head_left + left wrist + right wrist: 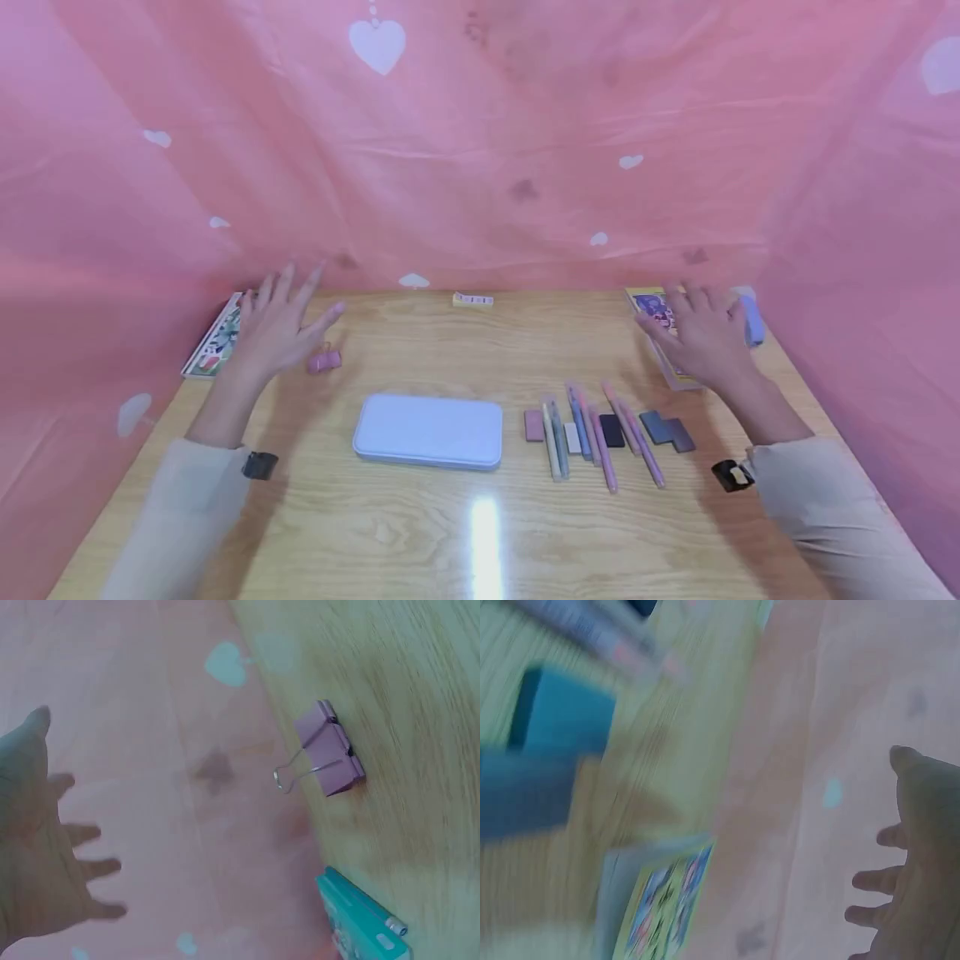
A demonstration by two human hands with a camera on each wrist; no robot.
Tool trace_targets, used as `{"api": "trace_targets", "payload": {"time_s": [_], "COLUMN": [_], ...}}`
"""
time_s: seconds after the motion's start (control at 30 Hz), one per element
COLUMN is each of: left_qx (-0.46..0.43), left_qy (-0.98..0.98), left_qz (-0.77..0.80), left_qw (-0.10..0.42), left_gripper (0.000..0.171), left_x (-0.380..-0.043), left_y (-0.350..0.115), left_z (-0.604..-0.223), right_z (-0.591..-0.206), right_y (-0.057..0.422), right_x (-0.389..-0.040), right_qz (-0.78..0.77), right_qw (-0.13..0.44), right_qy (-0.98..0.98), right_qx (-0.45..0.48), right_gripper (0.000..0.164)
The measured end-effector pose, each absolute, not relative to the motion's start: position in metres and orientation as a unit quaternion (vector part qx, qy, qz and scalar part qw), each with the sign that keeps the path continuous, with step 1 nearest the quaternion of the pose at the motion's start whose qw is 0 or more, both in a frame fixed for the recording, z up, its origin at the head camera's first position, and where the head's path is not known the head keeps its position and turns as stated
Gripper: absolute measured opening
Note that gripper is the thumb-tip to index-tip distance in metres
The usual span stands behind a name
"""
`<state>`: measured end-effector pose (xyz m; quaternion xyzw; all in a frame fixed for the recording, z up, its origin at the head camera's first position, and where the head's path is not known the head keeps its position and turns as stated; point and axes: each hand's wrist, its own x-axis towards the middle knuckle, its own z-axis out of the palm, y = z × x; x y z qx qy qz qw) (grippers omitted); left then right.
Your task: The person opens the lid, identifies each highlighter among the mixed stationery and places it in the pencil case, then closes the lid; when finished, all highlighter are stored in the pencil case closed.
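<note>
Left grip [277,333]: bare hand, fingers spread wide, thumb out; nothing held.
Right grip [705,337]: bare hand, fingers spread, thumb out to the side; nothing held.
Purple metal binder clip [325,362]: judged light, stiff and hard to damage, faces a little slick; best pinched across the body, clear of the silvery wire handle [276,777], which could swing.
Clip position: lay on the pale wood-grain bench [405,525], just below the left thumb in the head view; not touched.
Yellow-edged booklet with purple picture cover [652,308]: judged light, bendable and smooth, apt to slide; best taken by opposite long edges.
Booklet position: on the bench, partly hidden behind the right grip in the head view; the right wrist view showed hand and booklet apart.
Green-patterned, white-edged book [216,346]: at the bench's left edge, partly behind the left grip.
Pale-blue, round-cornered rectangular case [427,429]: between the grips, well apart from both; judged stiff and smooth, best held across its narrower width.
Slim pastel pens [605,454]: right of the case; likely to roll.
</note>
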<state>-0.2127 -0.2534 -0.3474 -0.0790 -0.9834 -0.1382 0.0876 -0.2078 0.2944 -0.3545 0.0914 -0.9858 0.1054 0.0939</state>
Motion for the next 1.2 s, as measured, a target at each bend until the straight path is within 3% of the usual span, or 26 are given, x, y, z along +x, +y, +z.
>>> {"api": "trace_targets", "payload": {"time_s": [0.23,0.43,0.67,0.83,1.0,1.2], "left_qx": [-0.119,-0.136,-0.182,-0.201,-0.188,-0.162], "left_qy": [-0.923,-0.839,-0.796,-0.772,-0.837,-0.867], "left_qz": [-0.348,-0.526,-0.558,-0.560,-0.464,-0.422], "left_qw": [0.114,-0.010,-0.147,-0.224,-0.223,-0.209], "left_gripper": [0.080,0.094,0.112,0.119,0.105,0.094], "left_x": [-0.179,-0.159,-0.160,-0.160,-0.160,-0.160], "left_y": [-0.255,-0.245,-0.235,-0.228,-0.217,-0.206], "left_z": [-0.370,-0.399,-0.426,-0.438,-0.442,-0.440], "right_z": [-0.355,-0.353,-0.358,-0.375,-0.394,-0.409], "right_y": [0.229,0.164,0.102,0.071,0.049,0.036], "right_x": [-0.206,-0.189,-0.170,-0.156,-0.142,-0.134], "right_qz": [0.102,0.122,0.128,0.100,0.061,0.012], "right_qw": [0.116,0.120,0.057,0.009,-0.019,0.012], "right_qy": [-0.965,-0.935,-0.925,-0.918,-0.909,-0.910], "right_qx": [0.210,0.309,0.354,0.384,0.413,0.413], "right_gripper": [0.074,0.067,0.054,0.056,0.048,0.035]}}
